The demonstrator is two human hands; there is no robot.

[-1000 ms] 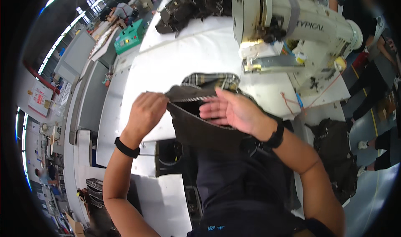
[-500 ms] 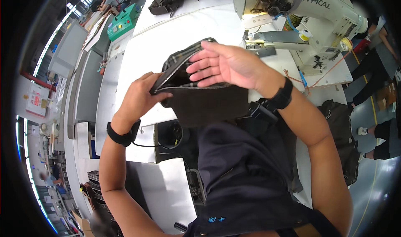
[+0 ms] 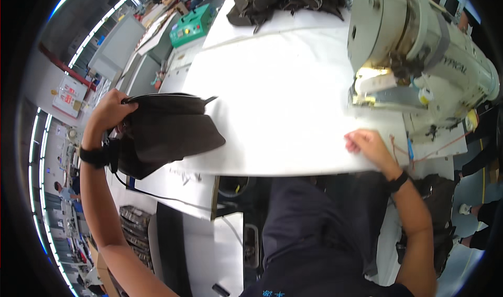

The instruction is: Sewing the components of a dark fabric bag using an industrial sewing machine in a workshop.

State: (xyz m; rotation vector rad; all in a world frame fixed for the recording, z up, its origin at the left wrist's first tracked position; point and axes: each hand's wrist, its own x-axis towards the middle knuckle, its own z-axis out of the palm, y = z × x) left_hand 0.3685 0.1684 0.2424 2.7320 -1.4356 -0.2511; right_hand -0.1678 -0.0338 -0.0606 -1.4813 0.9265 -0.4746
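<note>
At the left of the frame, the left hand (image 3: 112, 110) grips the upper left corner of a dark brown fabric bag (image 3: 173, 134), thumb over the near side. The bag is tilted, its panels fanning out toward the centre, with a short strap-like tab (image 3: 210, 100) poking out at its upper right. It lies over the left part of the white table (image 3: 283, 108); whether its underside touches the surface cannot be told.

Right of centre, the right hand (image 3: 368, 147) is near the table's front edge, well apart from the bag. Its fingers are partly curled and nothing shows in its grasp; blur hides how tightly they close. Each wrist wears a black band.

A pale industrial sewing machine (image 3: 419, 56) fills the upper right, its lamp lit, and an orange cord (image 3: 439, 149) trails below it. A heap of dark bags (image 3: 285, 3) lies along the top of the frame, with a green control box (image 3: 191, 25) at upper left. At lower left, a black cable (image 3: 162, 196) curves below the bag toward the centre, and a stack of plaid fabric pieces (image 3: 137, 231) sits beneath.
</note>
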